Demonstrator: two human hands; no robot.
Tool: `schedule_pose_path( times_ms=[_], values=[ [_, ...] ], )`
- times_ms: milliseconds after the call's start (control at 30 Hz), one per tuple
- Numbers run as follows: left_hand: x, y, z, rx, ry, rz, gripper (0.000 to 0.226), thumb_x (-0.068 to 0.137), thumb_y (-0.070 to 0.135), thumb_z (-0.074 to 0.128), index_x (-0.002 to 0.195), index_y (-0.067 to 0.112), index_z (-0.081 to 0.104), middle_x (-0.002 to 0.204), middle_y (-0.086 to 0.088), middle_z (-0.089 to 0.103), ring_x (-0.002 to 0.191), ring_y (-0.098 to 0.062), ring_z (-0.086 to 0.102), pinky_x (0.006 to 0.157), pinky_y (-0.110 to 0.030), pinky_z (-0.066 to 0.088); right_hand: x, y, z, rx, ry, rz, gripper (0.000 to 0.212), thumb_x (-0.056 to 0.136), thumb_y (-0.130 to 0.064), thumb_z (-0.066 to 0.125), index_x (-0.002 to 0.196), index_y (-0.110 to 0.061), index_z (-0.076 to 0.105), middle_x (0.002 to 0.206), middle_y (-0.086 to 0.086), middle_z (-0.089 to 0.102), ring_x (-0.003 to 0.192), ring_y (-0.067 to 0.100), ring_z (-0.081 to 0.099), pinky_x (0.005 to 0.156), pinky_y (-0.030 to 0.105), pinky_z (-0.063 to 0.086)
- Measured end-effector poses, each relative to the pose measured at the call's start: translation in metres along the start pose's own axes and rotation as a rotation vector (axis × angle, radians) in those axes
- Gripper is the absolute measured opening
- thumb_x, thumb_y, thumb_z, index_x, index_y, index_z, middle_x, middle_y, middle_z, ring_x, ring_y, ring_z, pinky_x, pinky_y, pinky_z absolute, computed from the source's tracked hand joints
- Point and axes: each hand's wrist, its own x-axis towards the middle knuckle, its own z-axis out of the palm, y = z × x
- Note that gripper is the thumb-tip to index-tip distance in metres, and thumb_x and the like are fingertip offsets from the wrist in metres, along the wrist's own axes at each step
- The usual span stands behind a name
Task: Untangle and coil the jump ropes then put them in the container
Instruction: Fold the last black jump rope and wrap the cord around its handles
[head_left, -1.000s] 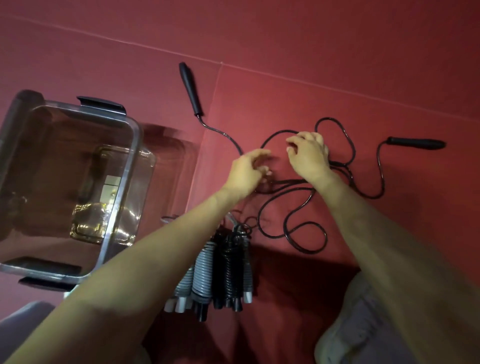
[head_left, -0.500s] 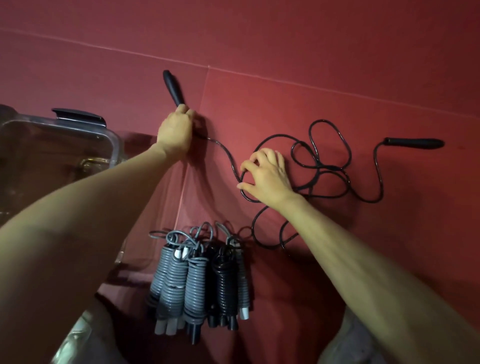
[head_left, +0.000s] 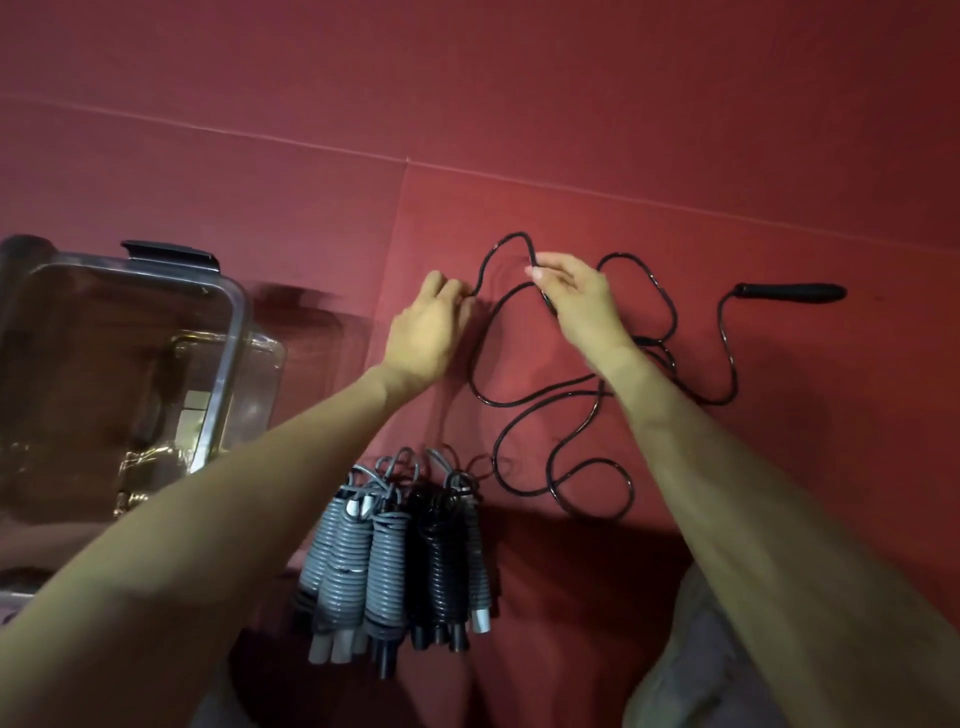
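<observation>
The clear container (head_left: 229, 364) stands at left on the red mat (head_left: 571, 130). The coiled ropes (head_left: 395, 561) lie nearest us. On the mat beyond them sprawls the loose black jump rope (head_left: 563, 387). Our left hand (head_left: 428, 332) curls around its end; our right hand (head_left: 582, 306) pinches a loop.

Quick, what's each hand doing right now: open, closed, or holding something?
Left hand: closed, gripping one end of the black rope.
Right hand: closed, pinching a loop of that rope.

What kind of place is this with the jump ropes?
Likely a gym or playroom floor: red mats with seams, a loose black jump rope, coiled ropes and a clear container.
</observation>
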Motion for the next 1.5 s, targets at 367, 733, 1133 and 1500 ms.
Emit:
schedule_pose_path(
  times_ms=[367,733,1133,1500],
  values=[
    [-0.001,0.046,0.044,-0.462,-0.169,-0.58,0.034,0.097,0.013,0.041,0.126,0.002,0.054,0.137,-0.024,0.033,0.117,-0.04,0.047,0.108,-0.036,0.035,-0.006,0.073,-0.137,-0.594,0.285,0.166,0.048,0.093,0.002,0.042,0.14,-0.005,0.046,0.14,0.022,0.048,0.132,0.033,0.041,0.111,0.032,0.024],
    [-0.004,0.07,0.08,-0.804,0.028,-0.473,0.02,0.084,0.01,0.073,0.089,0.018,0.056,0.092,-0.003,0.06,0.085,-0.018,0.058,0.077,-0.024,0.049,0.026,0.095,-0.182,-0.985,0.216,0.159,0.071,0.088,-0.002,0.052,0.151,-0.019,0.026,0.159,0.008,0.019,0.147,0.028,0.012,0.117,0.047,0.016],
    [-0.03,0.086,0.076,-0.94,-0.125,-0.518,0.015,0.101,0.019,0.048,0.107,0.007,0.056,0.072,-0.001,0.058,0.045,-0.003,0.05,0.047,-0.016,0.047,0.015,0.111,-0.193,-1.246,0.292,0.126,0.028,0.098,-0.005,0.04,0.12,0.003,0.054,0.123,0.022,0.052,0.119,0.038,0.041,0.095,0.045,0.033],
    [-0.075,0.107,-0.004,-0.852,-0.172,-0.468,0.012,0.093,0.003,0.057,0.087,0.013,0.061,0.064,0.001,0.051,0.053,-0.009,0.048,0.054,-0.022,0.044,-0.082,0.009,-0.133,-0.691,-0.024,-0.025,0.029,0.099,-0.023,0.048,0.126,-0.013,0.052,0.121,0.015,0.046,0.106,0.036,0.055,0.088,0.036,0.043]
  ],
)
